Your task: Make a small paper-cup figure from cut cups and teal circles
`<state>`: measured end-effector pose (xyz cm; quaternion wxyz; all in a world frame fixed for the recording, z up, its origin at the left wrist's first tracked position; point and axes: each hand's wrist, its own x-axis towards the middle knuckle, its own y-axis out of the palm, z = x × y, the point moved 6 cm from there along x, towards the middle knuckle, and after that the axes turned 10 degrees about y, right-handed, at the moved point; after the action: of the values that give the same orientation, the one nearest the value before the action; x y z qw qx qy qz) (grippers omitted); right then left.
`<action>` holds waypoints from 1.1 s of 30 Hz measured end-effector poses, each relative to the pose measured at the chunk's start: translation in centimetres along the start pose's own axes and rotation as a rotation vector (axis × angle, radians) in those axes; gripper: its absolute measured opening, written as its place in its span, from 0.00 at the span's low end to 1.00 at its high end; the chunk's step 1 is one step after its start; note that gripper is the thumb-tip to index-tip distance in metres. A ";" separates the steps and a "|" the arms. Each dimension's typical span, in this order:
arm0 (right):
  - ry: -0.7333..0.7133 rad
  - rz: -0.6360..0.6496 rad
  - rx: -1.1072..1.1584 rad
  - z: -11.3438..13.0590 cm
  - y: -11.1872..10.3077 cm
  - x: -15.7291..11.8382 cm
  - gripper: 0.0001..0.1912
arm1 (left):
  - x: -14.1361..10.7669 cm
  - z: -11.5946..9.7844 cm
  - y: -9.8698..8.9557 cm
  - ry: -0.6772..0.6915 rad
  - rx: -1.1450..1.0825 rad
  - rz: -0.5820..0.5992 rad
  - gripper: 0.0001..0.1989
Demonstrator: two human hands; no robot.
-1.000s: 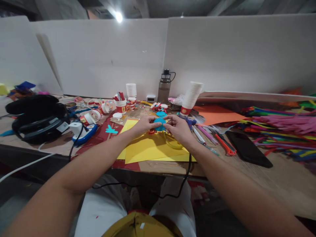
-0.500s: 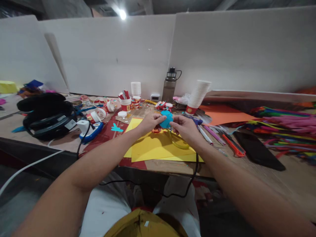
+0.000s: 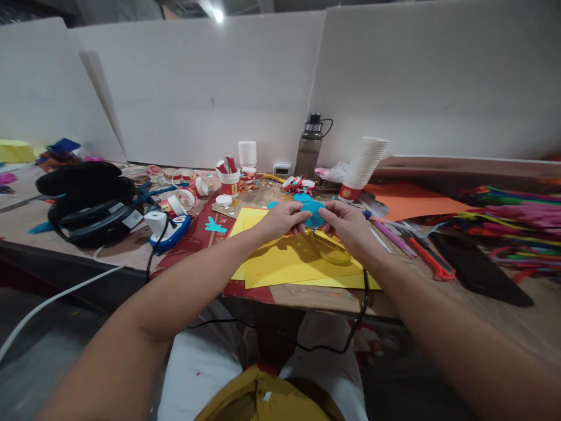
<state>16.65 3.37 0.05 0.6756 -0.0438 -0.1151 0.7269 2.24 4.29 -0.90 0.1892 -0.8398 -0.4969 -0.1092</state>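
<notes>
Both my hands hold a blue paper cutout [image 3: 314,214] between thumbs and fingers above the table. My left hand [image 3: 284,221] pinches its left side. On its right side, my right hand [image 3: 344,221] grips the edge with the thumb on top. More blue paper [image 3: 301,198] shows just behind the cutout; whether it is joined to it I cannot tell. Beneath my hands lie yellow paper sheets [image 3: 280,266], and a yellow loop-shaped handle [image 3: 335,257] rests on them by my right hand. A light-blue branched paper piece [image 3: 214,225] lies to the left.
A stack of paper cups [image 3: 366,164] and a bottle [image 3: 309,149] stand at the back. Pens [image 3: 397,240], a phone [image 3: 482,268] and orange paper [image 3: 416,200] lie right. A blue-and-white power strip [image 3: 173,233] and a black case [image 3: 92,204] sit left. A black cable [image 3: 363,301] hangs over the front edge.
The view has shifted, so the table things appear slightly further right. The blue cutout in my hands has tilted, and more blue paper now shows behind it and left of it.
</notes>
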 end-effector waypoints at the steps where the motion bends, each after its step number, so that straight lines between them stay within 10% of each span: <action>1: 0.003 -0.010 -0.002 0.0 -0.1 0.0 0.20 | 0.0 0.1 0.1 0.012 -0.005 0.013 0.12; 33: 0.069 0.087 -0.006 -0.2 -0.1 -0.4 0.20 | -0.6 0.5 -0.3 -0.070 -0.182 -0.133 0.16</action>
<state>16.79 3.04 -0.19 0.6467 -0.0756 -0.0919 0.7534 1.73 4.13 -1.49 0.0871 -0.8220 -0.5460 -0.1367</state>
